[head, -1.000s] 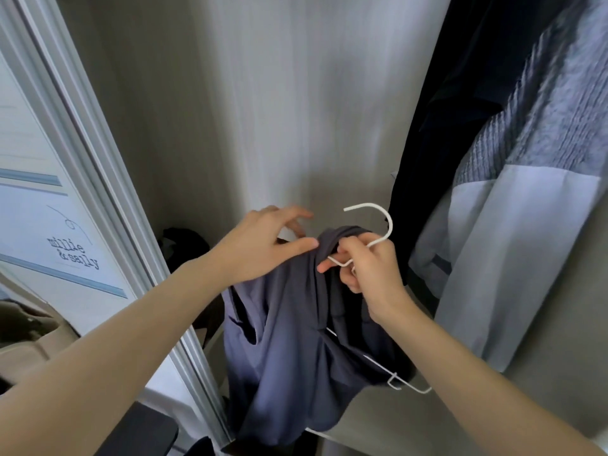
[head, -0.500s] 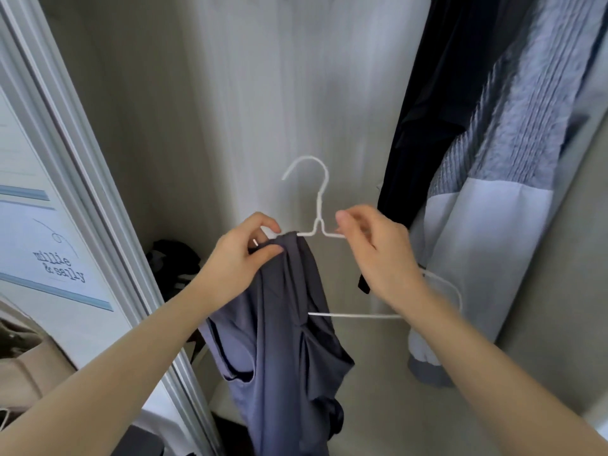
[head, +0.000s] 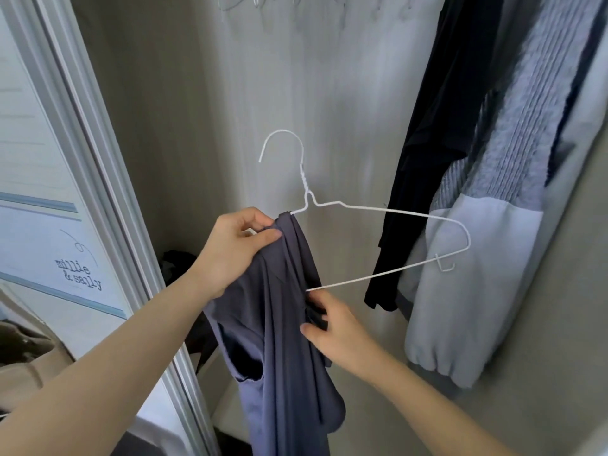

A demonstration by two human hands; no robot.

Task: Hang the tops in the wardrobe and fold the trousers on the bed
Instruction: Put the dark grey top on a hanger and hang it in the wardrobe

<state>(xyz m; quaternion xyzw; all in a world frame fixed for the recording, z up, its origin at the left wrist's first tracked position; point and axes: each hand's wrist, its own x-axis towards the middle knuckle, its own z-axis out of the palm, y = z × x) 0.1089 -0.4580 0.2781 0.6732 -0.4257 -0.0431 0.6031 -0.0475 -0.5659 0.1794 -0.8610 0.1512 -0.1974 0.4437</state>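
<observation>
At the far left the wardrobe's sliding door frame [head: 98,179] runs down as a hard edge close beside the left forearm. The left hand [head: 230,251] holds the top [head: 283,340] bunched on the left shoulder of the wire hanger [head: 378,212], its fingers [head: 260,222] pinching cloth and wire together. The top hangs from that one side only; the hanger's right arm is bare. The right hand [head: 342,334] grips a fold of the cloth, fingers curled into it. So this top is about half on and not yet hung. No trousers or bed are in view. Open room lies behind the hook; to the right, a dark garment [head: 424,159] and a grey jumper [head: 493,225] crowd the hanger's tip.
</observation>
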